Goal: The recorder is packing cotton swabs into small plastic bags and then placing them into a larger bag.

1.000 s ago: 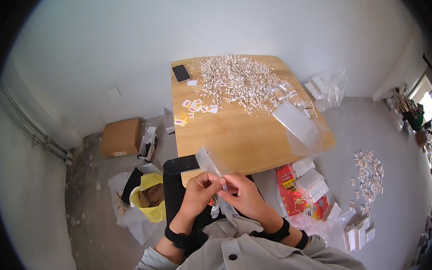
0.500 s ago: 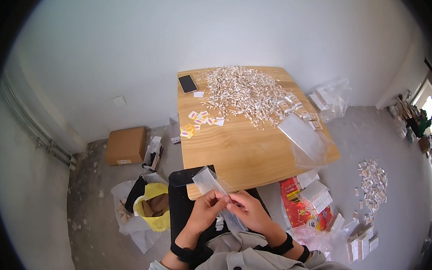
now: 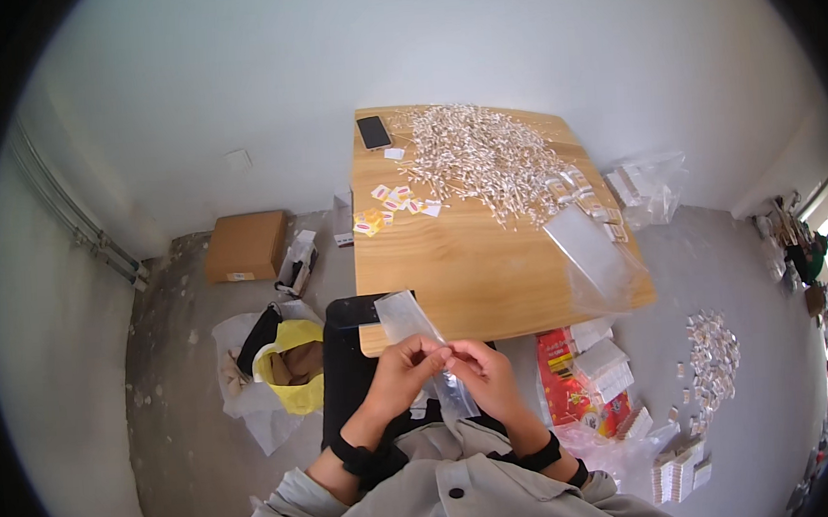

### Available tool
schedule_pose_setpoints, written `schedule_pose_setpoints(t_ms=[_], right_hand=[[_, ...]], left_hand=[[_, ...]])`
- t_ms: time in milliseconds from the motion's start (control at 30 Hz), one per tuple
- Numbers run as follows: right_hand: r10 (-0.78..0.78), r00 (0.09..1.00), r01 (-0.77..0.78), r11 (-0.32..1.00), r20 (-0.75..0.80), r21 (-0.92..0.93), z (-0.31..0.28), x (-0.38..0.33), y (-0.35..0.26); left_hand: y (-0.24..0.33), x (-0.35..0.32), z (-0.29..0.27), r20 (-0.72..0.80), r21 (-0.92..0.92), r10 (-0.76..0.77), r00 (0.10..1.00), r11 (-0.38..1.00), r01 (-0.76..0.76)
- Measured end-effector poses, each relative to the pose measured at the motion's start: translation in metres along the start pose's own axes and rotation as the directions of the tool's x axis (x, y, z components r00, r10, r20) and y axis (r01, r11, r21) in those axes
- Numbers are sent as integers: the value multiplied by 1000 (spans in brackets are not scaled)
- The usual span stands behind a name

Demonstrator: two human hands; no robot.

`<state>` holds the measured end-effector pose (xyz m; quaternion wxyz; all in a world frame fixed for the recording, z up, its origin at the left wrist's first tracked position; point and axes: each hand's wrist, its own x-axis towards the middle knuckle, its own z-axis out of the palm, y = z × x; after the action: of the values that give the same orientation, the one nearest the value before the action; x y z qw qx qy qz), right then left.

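Note:
Over my lap, by the table's near edge, a long clear plastic bag [image 3: 402, 318] is pinched between both hands. My left hand [image 3: 400, 378] is closed on its middle, thumb against the film. Right beside it, my right hand [image 3: 486, 377] grips the same bag, and the fingertips of the two hands meet. One end of the bag sticks out past the left fingers toward the table [image 3: 453, 280]; the other hangs under the right hand. Whether anything small is also between the fingertips is hidden.
A big heap of cotton swabs [image 3: 483, 155] covers the table's far part. Around it lie a phone [image 3: 374, 133], small printed cards [image 3: 396, 200], small packs [image 3: 576, 190] and flat clear bags [image 3: 589, 248]. Floor: cardboard box [image 3: 247, 246], yellow bag [image 3: 298, 384], red package [image 3: 574, 386], scattered packs [image 3: 713, 349].
The view has shifted, so the table sits slightly higher and farther right. Both hands keep their pinch on the plastic bag, having moved slightly along with it.

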<state>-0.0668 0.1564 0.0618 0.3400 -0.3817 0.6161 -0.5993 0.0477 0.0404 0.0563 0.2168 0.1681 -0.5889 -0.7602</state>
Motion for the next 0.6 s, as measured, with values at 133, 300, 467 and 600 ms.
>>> schedule_pose_setpoints(t_ms=[133,300,467,600], right_hand=[[34,999,-34,999,6,-32,-4,-2,-3],[38,996,-32,997,87,-72,-4,8,-5],[187,982,-190,955,38,230,0,11,1],[224,972,-234,883,74,407,-2,14,1]], left_hand=[[-1,-4,6,-50,87,-17,999,996,22],[9,-6,0,-98,235,87,991,970,-62],[16,-5,-6,-68,270,91,994,960,-69],[17,-5,-8,-50,298,80,996,953,-61]])
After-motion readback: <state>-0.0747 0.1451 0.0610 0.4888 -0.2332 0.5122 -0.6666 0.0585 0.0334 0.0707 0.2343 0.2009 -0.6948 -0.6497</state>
